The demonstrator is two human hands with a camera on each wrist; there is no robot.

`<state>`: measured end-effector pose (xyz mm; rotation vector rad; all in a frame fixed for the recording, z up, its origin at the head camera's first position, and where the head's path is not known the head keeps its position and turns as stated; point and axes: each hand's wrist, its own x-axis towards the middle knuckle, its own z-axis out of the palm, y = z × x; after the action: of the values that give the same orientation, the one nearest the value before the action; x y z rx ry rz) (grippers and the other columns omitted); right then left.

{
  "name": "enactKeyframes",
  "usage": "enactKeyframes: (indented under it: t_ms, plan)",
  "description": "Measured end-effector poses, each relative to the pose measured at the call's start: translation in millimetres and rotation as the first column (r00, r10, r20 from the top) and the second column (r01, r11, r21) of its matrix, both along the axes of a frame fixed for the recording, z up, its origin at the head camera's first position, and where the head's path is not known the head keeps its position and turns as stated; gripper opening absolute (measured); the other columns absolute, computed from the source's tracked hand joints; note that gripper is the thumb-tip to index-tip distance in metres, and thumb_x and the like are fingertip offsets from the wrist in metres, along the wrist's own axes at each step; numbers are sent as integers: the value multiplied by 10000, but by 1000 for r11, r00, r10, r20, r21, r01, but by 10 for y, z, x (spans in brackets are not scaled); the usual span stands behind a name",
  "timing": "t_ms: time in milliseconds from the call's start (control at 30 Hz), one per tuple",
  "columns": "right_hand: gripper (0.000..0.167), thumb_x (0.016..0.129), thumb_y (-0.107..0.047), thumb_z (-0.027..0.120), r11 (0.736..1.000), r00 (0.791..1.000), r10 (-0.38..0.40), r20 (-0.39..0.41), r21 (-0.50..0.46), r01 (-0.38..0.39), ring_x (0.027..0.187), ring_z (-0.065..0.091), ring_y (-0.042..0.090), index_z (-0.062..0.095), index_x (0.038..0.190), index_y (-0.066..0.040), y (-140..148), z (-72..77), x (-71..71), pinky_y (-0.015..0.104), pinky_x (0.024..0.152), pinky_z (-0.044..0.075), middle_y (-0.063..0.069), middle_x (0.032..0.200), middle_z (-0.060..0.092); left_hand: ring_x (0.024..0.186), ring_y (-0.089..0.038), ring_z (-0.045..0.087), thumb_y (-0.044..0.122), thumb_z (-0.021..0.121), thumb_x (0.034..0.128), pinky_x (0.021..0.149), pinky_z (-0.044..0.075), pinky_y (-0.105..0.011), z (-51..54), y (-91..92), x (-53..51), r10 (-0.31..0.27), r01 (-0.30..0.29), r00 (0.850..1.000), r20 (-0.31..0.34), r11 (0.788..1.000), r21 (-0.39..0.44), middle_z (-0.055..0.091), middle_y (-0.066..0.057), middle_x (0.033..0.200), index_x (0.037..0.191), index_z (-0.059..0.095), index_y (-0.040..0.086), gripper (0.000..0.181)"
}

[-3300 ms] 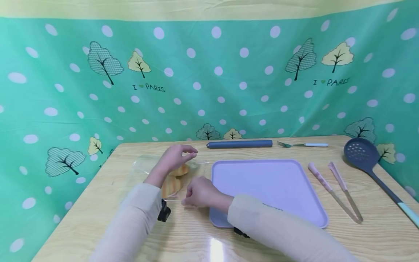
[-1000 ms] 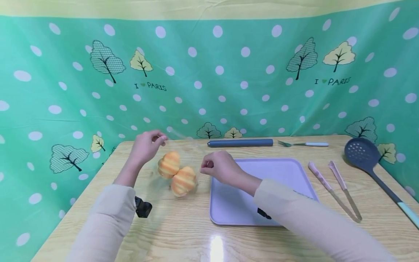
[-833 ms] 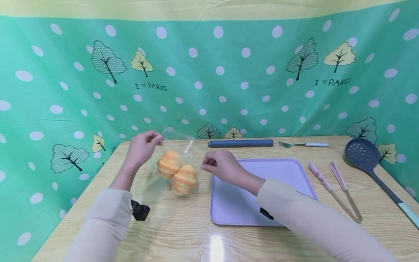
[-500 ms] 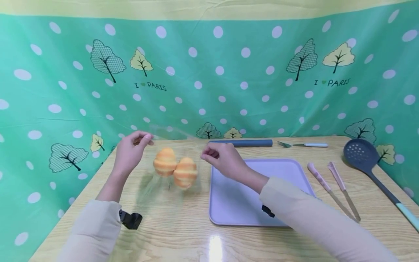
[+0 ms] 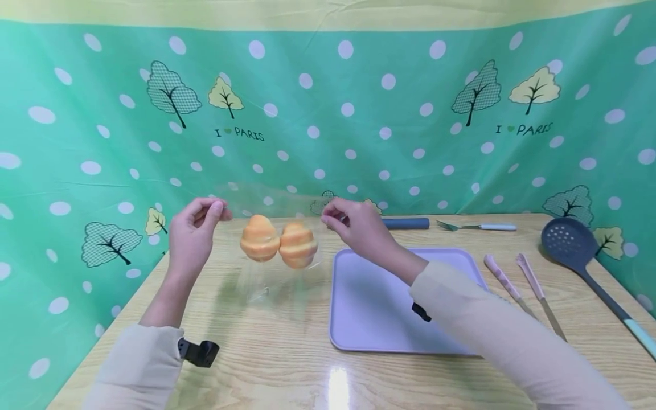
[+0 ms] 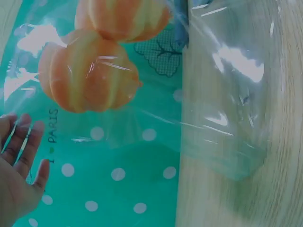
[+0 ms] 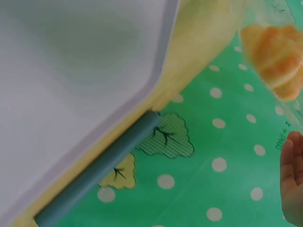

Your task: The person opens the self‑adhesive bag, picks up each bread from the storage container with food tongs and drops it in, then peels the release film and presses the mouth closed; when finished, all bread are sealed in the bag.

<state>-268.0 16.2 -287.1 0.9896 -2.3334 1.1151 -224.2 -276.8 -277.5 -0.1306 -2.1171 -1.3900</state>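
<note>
Head view: a clear, thin plastic bag [image 5: 279,287] is held up between the person's left hand [image 5: 193,233] and right hand [image 5: 363,232], above the left part of a pale wood-grain worktop [image 5: 277,364]. Inside it are two rounded rolls with orange and pale yellow bands, the left roll [image 5: 259,239] and the right roll [image 5: 298,247], side by side and touching. The bag's lower part hangs below them; whether it touches the worktop cannot be told.

The left hand's grip is closed thumb to forefinger on the bag's upper left edge. The right hand's grip is likewise a pinch, at the upper right edge. In the right wrist view that hand shows only partly, at the frame's border.

The right forearm crosses above a flat lilac rectangular tray [image 5: 400,310] with rounded corners. Behind the tray lies a dark blue cylindrical rod [image 5: 407,224], its left part hidden by the right hand; to its right is a metal fork with a white handle [image 5: 494,227]. Farther right lie metal tongs with pink handles [image 5: 531,278], partly covered by the cream right sleeve [image 5: 492,324], and a dark perforated skimmer with a mint-green handle end [image 5: 569,242]. A green dotted cloth printed with trees [image 5: 287,117] hangs behind.
</note>
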Motion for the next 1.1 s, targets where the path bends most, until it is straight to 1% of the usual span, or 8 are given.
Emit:
enactKeyframes:
  t_ms: [167, 333, 467, 600, 733, 900, 1000, 1100]
  plan:
    - [47, 971, -69, 697, 999, 994, 16, -107, 38, -12, 747, 712, 155, 710, 964, -25, -4, 59, -35, 242, 685, 584, 56, 845, 735, 804, -65, 661, 168, 615, 1036, 767, 505, -163, 34, 122, -36, 28, -31, 994, -103, 999, -34, 685, 99, 861, 1085, 702, -51, 240]
    - [91, 954, -6, 696, 999, 990, 39, -138, 31, -35, 766, 726, 177, 717, 1038, -34, -18, 68, -50, 232, 687, 583, 73, 926, 760, 774, -62, 663, 165, 631, 1028, 761, 498, -192, 37, 213, -74, 7, -14, 987, -159, 999, -45, 708, 73, 881, 1068, 723, -34, 223]
    - [408, 940, 22, 702, 999, 989, 28, -146, -36, -34, 769, 719, 187, 628, 1328, -79, -11, 64, -60, 244, 690, 582, 75, 911, 757, 731, -93, 663, 112, 642, 1013, 784, 541, -208, 42, 213, -106, -68, 99, 977, -203, 984, 150, 713, 3, 835, 1001, 734, -29, 169]
    - [780, 944, -36, 723, 989, 997, -9, -80, -150, -4, 774, 707, 172, 317, 1594, -181, 4, 91, -84, 284, 688, 578, 73, 904, 760, 688, -131, 662, 73, 646, 999, 763, 572, -229, 40, 169, -116, -77, 178, 956, -283, 919, 351, 699, -30, 774, 942, 744, 0, 135]
    - [851, 952, -93, 732, 961, 994, 36, 106, -275, -5, 873, 718, 180, 229, 1627, -214, 22, 145, -104, 344, 736, 597, 83, 937, 764, 730, -141, 680, 71, 636, 1003, 794, 567, -231, 37, 162, -86, -71, 173, 954, -290, 923, 344, 711, -29, 798, 946, 734, -21, 146]
    - [652, 970, -123, 715, 935, 915, 140, 379, -355, 3, 1037, 675, 194, 420, 1549, -177, 3, 147, -90, 337, 878, 553, 108, 1029, 750, 913, -118, 685, 134, 600, 1038, 893, 531, -218, -17, 222, -73, -82, 103, 981, -178, 989, 109, 733, 2, 956, 1038, 693, -48, 205]
    - [494, 967, -129, 718, 938, 861, 149, 486, -345, 33, 1036, 663, 189, 564, 1436, -126, -48, 103, -68, 297, 865, 530, 96, 1050, 746, 909, -75, 690, 172, 601, 1043, 892, 525, -208, -80, 282, -72, -61, 58, 989, -132, 998, -26, 746, -38, 984, 1059, 697, -35, 229]
    - [357, 956, -123, 732, 937, 835, 130, 534, -342, 72, 981, 671, 195, 664, 1303, -76, -92, 55, -49, 284, 817, 546, 85, 1037, 750, 855, -66, 709, 179, 602, 1044, 866, 537, -213, -137, 334, -78, -37, 34, 991, -131, 999, -23, 758, -85, 957, 1053, 705, -33, 236]
